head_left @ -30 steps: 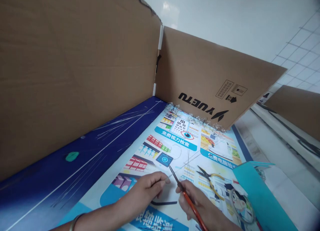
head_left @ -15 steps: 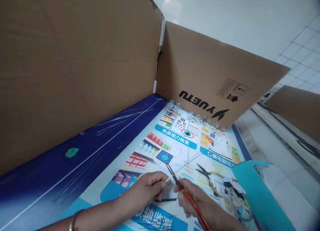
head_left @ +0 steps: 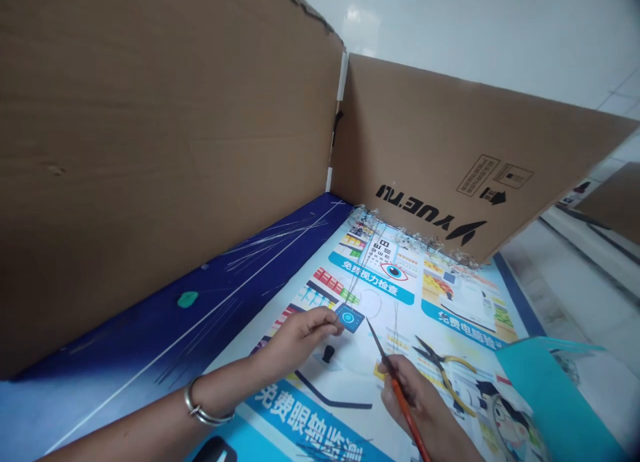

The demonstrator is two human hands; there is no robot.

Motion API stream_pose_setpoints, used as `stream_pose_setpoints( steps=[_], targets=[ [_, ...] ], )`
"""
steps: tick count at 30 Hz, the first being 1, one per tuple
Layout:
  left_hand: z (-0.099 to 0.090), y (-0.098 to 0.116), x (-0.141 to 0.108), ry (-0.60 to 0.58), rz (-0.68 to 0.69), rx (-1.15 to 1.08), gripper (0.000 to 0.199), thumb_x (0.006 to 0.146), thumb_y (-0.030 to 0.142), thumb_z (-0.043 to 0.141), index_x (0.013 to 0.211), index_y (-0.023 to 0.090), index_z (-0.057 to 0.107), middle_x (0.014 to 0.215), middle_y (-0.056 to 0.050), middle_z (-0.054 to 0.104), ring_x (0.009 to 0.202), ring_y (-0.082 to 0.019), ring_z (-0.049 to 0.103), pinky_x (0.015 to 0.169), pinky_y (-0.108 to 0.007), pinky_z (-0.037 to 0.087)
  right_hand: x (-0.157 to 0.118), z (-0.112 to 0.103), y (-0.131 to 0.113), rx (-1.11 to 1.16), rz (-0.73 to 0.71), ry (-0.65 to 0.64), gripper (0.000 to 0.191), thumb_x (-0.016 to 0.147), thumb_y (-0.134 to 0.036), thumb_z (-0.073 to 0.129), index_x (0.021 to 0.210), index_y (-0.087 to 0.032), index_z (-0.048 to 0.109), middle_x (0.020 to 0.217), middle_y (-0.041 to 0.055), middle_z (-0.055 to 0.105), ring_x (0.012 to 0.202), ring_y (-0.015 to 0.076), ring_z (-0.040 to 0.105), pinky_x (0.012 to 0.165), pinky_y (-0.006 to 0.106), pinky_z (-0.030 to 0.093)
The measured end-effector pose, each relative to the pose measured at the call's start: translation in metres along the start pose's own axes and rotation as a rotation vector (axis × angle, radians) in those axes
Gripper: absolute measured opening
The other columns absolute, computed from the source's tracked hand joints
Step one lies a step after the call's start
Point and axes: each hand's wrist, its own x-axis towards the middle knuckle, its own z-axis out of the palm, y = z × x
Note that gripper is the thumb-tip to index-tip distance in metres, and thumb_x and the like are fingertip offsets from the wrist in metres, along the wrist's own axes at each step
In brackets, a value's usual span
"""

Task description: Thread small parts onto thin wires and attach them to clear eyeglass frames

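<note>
My left hand (head_left: 315, 332) is closed in a pinch, and several thin wires (head_left: 354, 283) rise from its fingertips toward the back of the printed sheet. My right hand (head_left: 413, 392) is wrapped round orange-handled slim-nosed pliers (head_left: 401, 399). The pliers' narrow tip points up and left, a short way right of the left fingertips and apart from the wires. Whether the jaws are fully closed I cannot tell. Beside my right hand lie yellow-handled pliers (head_left: 445, 369), jaws spread. Short dark wires (head_left: 330, 451) are scattered at the front edge of view.
Cardboard walls (head_left: 175, 135) stand at the left and back. Twisted wire pieces (head_left: 415, 241) line the back wall's foot. Loose straight wires (head_left: 265, 242) and a green lump (head_left: 188, 299) lie on the blue strip. A teal folder (head_left: 550, 395) is at the right.
My left hand has moved up and away from the pliers; its wires now point up rather than right. The plier tip has come away from the left fingers. The camera view has shifted.
</note>
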Motion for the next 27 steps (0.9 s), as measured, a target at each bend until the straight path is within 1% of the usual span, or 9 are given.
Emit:
stream_pose_setpoints(
  steps=[5, 14, 19, 24, 27],
  targets=[
    [0.002, -0.002, 0.001, -0.012, 0.018, 0.085, 0.018, 0.084, 0.023, 0.045, 0.087, 0.018, 0.062, 0.088, -0.003, 0.064, 0.084, -0.016, 0.058, 0.076, -0.027, 0.042, -0.003, -0.001, -0.004, -0.012, 0.038, -0.035, 0.023, 0.079, -0.039, 0.049, 0.093, -0.022, 0.047, 0.082, 0.0007, 0.056, 0.071, 0.0143, 0.051, 0.061, 0.023, 0.040],
    [0.004, -0.003, 0.003, -0.016, -0.010, 0.077, 0.015, 0.084, 0.019, 0.044, 0.085, 0.017, 0.059, 0.086, -0.003, 0.063, 0.084, -0.015, 0.058, 0.076, -0.026, 0.042, -0.005, -0.007, -0.004, -0.034, 0.035, -0.043, 0.023, 0.078, -0.039, 0.050, 0.094, -0.022, 0.047, 0.081, 0.0012, 0.057, 0.069, 0.0145, 0.052, 0.059, 0.023, 0.038],
    [0.006, -0.005, 0.002, -0.024, -0.034, 0.081, 0.013, 0.084, 0.019, 0.044, 0.084, 0.017, 0.057, 0.086, -0.003, 0.064, 0.084, -0.016, 0.058, 0.075, -0.026, 0.043, -0.006, -0.009, -0.005, -0.050, 0.035, -0.054, 0.022, 0.079, -0.037, 0.049, 0.095, -0.022, 0.047, 0.076, -0.0005, 0.055, 0.066, 0.0133, 0.049, 0.058, 0.023, 0.038],
    [0.008, -0.006, 0.001, 0.034, 0.016, 0.112, 0.015, 0.085, 0.021, 0.044, 0.085, 0.017, 0.058, 0.088, -0.003, 0.064, 0.086, -0.016, 0.058, 0.077, -0.026, 0.042, -0.008, -0.010, -0.010, -0.056, 0.046, -0.057, 0.022, 0.078, -0.037, 0.051, 0.092, -0.022, 0.048, 0.072, -0.0013, 0.052, 0.066, 0.0133, 0.047, 0.058, 0.022, 0.037],
    [0.009, -0.005, 0.001, 0.042, 0.009, 0.103, 0.014, 0.084, 0.020, 0.043, 0.083, 0.017, 0.057, 0.086, -0.004, 0.064, 0.085, -0.016, 0.058, 0.076, -0.026, 0.043, -0.010, -0.009, -0.012, -0.037, 0.039, -0.037, 0.021, 0.076, -0.038, 0.052, 0.088, -0.021, 0.047, 0.068, -0.0022, 0.049, 0.062, 0.0122, 0.044, 0.056, 0.021, 0.035]
  ],
)
